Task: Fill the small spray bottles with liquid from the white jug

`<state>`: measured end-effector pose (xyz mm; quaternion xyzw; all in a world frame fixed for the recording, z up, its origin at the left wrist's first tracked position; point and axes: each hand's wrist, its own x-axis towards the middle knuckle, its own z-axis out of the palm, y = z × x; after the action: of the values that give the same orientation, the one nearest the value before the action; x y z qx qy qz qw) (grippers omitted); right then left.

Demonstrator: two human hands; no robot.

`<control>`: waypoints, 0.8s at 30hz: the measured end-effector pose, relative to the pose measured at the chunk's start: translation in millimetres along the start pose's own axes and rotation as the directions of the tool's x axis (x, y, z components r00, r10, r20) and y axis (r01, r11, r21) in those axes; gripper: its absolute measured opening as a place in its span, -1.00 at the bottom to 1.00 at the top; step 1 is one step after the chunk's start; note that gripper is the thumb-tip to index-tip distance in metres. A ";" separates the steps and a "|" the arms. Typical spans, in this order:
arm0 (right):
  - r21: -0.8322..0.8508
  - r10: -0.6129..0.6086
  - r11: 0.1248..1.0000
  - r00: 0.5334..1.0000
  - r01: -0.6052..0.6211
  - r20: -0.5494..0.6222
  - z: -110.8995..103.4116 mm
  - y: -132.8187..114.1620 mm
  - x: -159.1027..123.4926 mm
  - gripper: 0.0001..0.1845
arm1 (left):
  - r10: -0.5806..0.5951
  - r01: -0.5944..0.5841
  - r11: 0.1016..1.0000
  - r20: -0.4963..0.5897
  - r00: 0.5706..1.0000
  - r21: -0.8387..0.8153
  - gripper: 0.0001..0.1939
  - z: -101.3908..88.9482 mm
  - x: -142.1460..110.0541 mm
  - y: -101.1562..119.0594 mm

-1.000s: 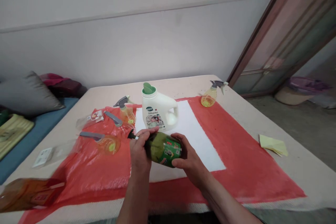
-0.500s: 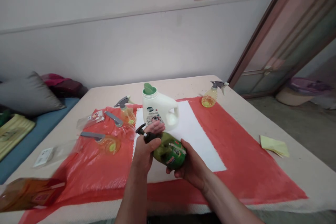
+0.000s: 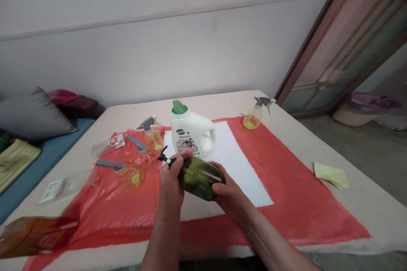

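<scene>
A green pump bottle (image 3: 199, 178) with a black pump head lies tilted on its side between my hands, its pump pointing up and left. My left hand (image 3: 171, 175) grips the neck end, thumb over the top. Around the base, my right hand (image 3: 227, 186) is closed with the thumb on the side. Just behind them a white jug (image 3: 190, 133) with a green spout stands upright on a white cloth (image 3: 244, 169), which lies over a red sheet (image 3: 292, 203).
Spray bottles with grey heads sit at left, one (image 3: 132, 173) lying down and another (image 3: 152, 135) upright. A further spray bottle (image 3: 253, 116) stands back right. Yellow paper (image 3: 330, 174) lies at right. An amber bottle (image 3: 36, 235) lies at front left, near clear packaging (image 3: 68, 186).
Both hands have turned the pump bottle about its long axis, so its label has rolled mostly out of sight. The pump dipped and rose as it moved; the things on the table stay put.
</scene>
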<state>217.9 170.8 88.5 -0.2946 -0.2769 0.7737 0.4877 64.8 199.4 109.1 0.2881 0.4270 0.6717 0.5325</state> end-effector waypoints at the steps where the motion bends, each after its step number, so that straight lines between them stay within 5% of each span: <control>1: -0.009 -0.048 0.999 0.999 0.048 -0.010 1.3 0.0 0.2 -0.24 | 0.009 -0.009 1.000 -0.021 1.000 -0.002 -0.67 0.4 0.5 -1.2; 8: -0.055 -0.179 0.983 0.983 0.177 -0.030 6.2 2.5 -1.2 -0.06 | 0.070 -0.069 0.998 -0.067 0.995 0.011 -0.68 1.7 0.8 -3.9; 12: 0.097 0.122 0.987 0.992 -0.124 0.030 1.7 1.6 -0.8 -0.20 | 0.060 -0.059 0.998 -0.044 0.997 0.034 -0.68 0.2 0.0 -0.6; 16: 0.115 0.401 0.901 0.905 -0.418 0.144 -5.4 2.0 2.0 -0.11 | 0.061 -0.061 0.995 0.006 0.998 0.080 -0.67 -1.8 -1.0 2.5; 20: 0.142 0.238 0.959 0.968 -0.247 0.081 -5.4 -0.3 1.2 -0.34 | 0.057 -0.056 0.997 -0.009 0.998 0.049 -0.68 -1.3 -1.0 3.3; 24: 0.146 0.061 0.987 0.997 -0.069 0.055 -0.6 -2.4 0.0 -0.27 | 0.054 -0.053 0.998 -0.035 0.998 0.024 -0.68 0.3 -0.4 1.8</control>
<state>219.7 171.8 89.8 -0.2470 -0.2211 0.8147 0.4757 64.3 198.9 110.9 0.2936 0.4360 0.6859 0.5033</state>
